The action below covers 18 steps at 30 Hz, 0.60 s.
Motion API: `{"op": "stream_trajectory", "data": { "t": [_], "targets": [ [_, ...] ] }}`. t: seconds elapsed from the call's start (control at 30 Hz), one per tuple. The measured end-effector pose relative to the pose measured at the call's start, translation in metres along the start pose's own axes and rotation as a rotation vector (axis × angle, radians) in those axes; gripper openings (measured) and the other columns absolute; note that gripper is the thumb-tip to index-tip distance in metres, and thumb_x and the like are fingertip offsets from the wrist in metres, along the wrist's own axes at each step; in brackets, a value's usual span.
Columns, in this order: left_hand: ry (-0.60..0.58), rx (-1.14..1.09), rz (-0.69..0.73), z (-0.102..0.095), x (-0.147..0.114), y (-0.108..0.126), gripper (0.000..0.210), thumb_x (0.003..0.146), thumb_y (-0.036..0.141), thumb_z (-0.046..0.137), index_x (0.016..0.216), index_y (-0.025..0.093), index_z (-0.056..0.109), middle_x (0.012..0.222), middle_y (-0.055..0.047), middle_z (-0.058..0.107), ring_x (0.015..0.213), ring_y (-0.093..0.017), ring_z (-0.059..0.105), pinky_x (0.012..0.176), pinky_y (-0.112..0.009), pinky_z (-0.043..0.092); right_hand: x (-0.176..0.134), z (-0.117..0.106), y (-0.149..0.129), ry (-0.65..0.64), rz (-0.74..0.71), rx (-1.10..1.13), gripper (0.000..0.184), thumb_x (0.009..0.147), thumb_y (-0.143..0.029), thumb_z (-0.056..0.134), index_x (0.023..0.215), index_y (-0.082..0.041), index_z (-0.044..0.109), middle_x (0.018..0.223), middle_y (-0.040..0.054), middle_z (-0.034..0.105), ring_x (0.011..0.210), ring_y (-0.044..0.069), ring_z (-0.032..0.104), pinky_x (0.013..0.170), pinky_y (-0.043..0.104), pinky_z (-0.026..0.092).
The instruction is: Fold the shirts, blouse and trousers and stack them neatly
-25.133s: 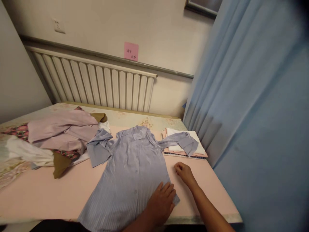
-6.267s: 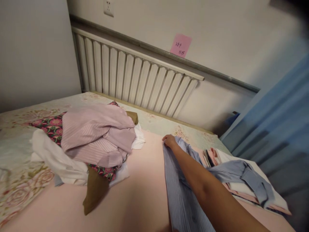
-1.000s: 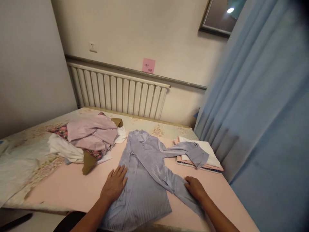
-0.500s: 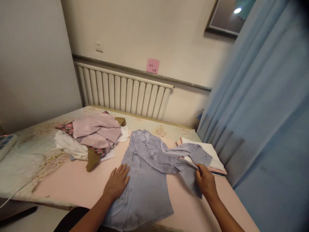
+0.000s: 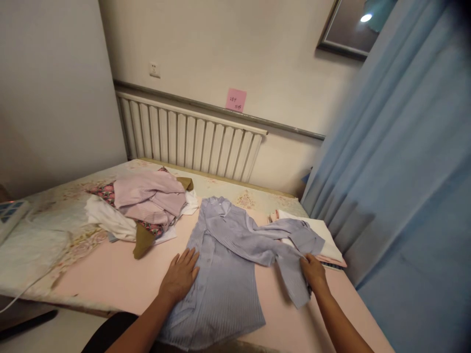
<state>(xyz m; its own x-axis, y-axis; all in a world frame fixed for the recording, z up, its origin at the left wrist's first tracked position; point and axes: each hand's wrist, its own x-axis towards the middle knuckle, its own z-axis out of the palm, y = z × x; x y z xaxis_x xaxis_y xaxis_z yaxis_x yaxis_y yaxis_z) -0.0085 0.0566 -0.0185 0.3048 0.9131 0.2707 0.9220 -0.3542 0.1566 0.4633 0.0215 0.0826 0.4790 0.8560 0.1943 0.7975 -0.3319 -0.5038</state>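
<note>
A blue-grey striped shirt lies spread on the pink mat, its collar toward the wall. My left hand rests flat on the shirt's left edge, fingers stretched out. At the right, my right hand pinches the cuff end of one sleeve, which is drawn across the shirt's front and hangs slightly off the mat. The other sleeve reaches right and lies over a folded stack of clothes.
To the left sits a heap of crumpled clothes, pink, white, olive and patterned. The pink mat covers part of a floral tablecloth. A blue curtain hangs along the right side; a radiator stands behind the table.
My right hand has shifted slightly right with the sleeve's cuff, and the sleeve end has turned and hangs differently. My left hand stays flat on the shirt.
</note>
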Motion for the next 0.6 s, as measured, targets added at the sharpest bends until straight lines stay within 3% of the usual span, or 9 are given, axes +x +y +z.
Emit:
{"op": "stream_trajectory", "data": {
  "t": [0.17,0.33,0.47,0.6],
  "targets": [
    [0.002,-0.009,0.006,-0.001,0.000,0.000,0.051,0.093,0.041,0.035,0.141,0.025,0.044,0.150,-0.006,0.041,0.139,-0.026,0.034,0.112,-0.049,0.022,-0.009,0.029,0.038,-0.140,0.051,-0.026,0.021,0.071,-0.030,0.046,0.067,-0.020,0.064,0.069,0.0073,0.070,0.069,0.024,0.065,0.063,0.030,0.043],
    [0.003,0.005,0.007,-0.002,-0.001,0.001,0.051,0.093,0.040,0.035,0.141,0.024,0.044,0.150,-0.006,0.041,0.139,-0.027,0.034,0.112,-0.049,0.023,-0.024,0.040,0.061,-0.260,0.017,0.061,0.026,0.071,-0.036,0.049,0.078,-0.021,0.068,0.081,0.0040,0.074,0.079,0.021,0.068,0.069,0.027,0.048],
    [-0.002,0.001,0.005,-0.002,0.000,0.001,0.051,0.093,0.041,0.036,0.141,0.025,0.044,0.149,-0.006,0.041,0.139,-0.026,0.034,0.113,-0.049,0.022,-0.034,0.044,0.077,-0.233,-0.034,0.225,0.037,0.073,-0.046,0.046,0.090,-0.021,0.068,0.091,0.0047,0.074,0.087,0.023,0.068,0.074,0.030,0.050],
    [-0.015,0.013,0.009,-0.003,0.001,0.001,0.051,0.093,0.040,0.036,0.141,0.024,0.045,0.150,-0.007,0.041,0.139,-0.026,0.034,0.113,-0.049,0.022,-0.043,0.045,0.082,-0.127,0.017,0.308,0.043,0.072,-0.053,0.046,0.090,-0.020,0.067,0.088,0.0050,0.073,0.085,0.026,0.067,0.075,0.033,0.050]
  ]
}}
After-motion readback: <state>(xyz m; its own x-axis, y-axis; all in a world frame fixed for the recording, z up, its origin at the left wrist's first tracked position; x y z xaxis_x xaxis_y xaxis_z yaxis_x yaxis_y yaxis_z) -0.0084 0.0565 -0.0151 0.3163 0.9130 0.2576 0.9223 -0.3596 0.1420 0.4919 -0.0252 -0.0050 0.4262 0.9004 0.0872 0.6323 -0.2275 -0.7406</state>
